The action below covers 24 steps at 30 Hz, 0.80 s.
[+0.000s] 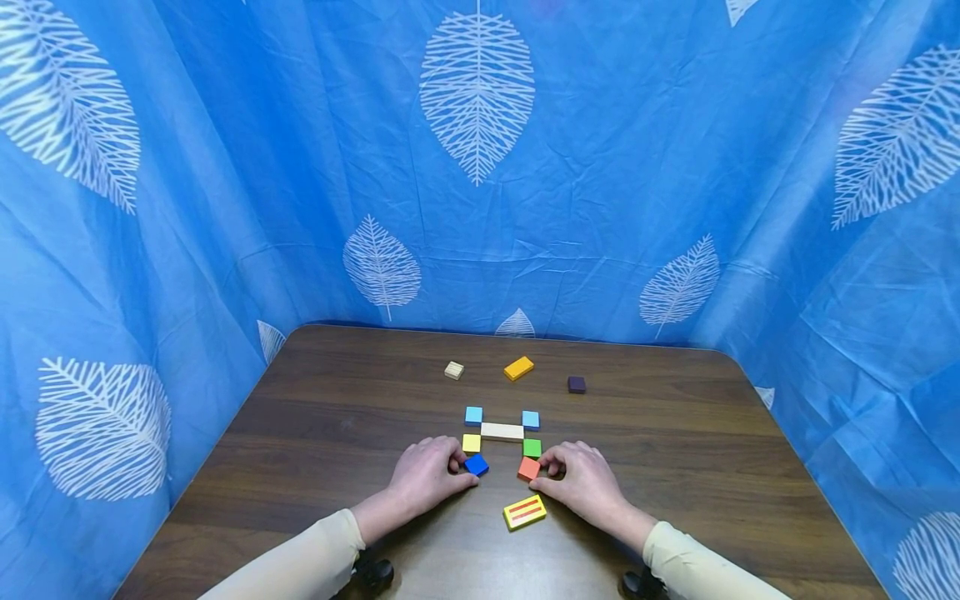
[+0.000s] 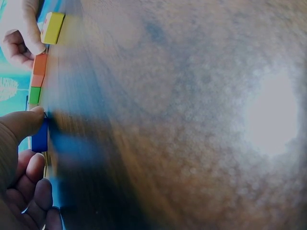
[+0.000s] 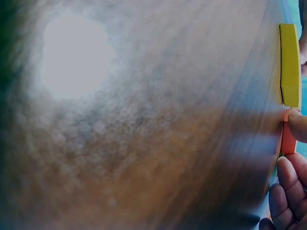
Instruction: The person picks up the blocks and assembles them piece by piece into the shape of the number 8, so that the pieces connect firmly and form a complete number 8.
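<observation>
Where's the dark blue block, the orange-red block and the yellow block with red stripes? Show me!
Dark blue block (image 1: 477, 464): head view, middle of its top.
Orange-red block (image 1: 528, 467): head view, middle of its top.
Yellow block (image 1: 525, 511): head view, middle of its striped top.

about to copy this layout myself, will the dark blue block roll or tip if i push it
The dark blue block looks stiff: its edges are straight even where the left hand pinches it. With flat faces and a low shape, it would probably slide rather than roll or tip. Small enough for a fingertip pinch, it is likely light.
</observation>
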Motion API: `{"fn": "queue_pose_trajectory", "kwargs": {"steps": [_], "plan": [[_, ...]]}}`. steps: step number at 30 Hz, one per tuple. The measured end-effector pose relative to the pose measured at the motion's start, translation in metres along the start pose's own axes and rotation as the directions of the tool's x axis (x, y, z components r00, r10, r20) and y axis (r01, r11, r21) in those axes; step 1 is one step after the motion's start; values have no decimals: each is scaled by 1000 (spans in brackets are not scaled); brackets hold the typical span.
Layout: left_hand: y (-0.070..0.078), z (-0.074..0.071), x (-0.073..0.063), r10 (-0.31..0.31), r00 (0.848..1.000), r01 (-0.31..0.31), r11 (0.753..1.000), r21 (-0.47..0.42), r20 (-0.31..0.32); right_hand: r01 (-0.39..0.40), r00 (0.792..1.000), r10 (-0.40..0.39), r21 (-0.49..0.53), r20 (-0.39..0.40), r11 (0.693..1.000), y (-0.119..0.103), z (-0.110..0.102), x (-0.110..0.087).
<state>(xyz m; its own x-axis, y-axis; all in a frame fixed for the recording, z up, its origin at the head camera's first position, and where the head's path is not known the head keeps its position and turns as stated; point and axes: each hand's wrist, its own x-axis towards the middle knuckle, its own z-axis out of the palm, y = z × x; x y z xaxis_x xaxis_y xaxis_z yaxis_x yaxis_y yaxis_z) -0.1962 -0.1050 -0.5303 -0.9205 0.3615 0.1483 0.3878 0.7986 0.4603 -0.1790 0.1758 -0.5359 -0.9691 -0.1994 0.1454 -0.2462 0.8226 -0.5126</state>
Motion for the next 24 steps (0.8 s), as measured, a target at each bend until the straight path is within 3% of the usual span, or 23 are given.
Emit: {"fn": "queue_pose_trajectory", "kwargs": {"steps": [24], "plan": [[0,0,-1,-8,1000,8,1000,6,-1,10,1000,-10,-5,1,1000,1,0,0]]}}
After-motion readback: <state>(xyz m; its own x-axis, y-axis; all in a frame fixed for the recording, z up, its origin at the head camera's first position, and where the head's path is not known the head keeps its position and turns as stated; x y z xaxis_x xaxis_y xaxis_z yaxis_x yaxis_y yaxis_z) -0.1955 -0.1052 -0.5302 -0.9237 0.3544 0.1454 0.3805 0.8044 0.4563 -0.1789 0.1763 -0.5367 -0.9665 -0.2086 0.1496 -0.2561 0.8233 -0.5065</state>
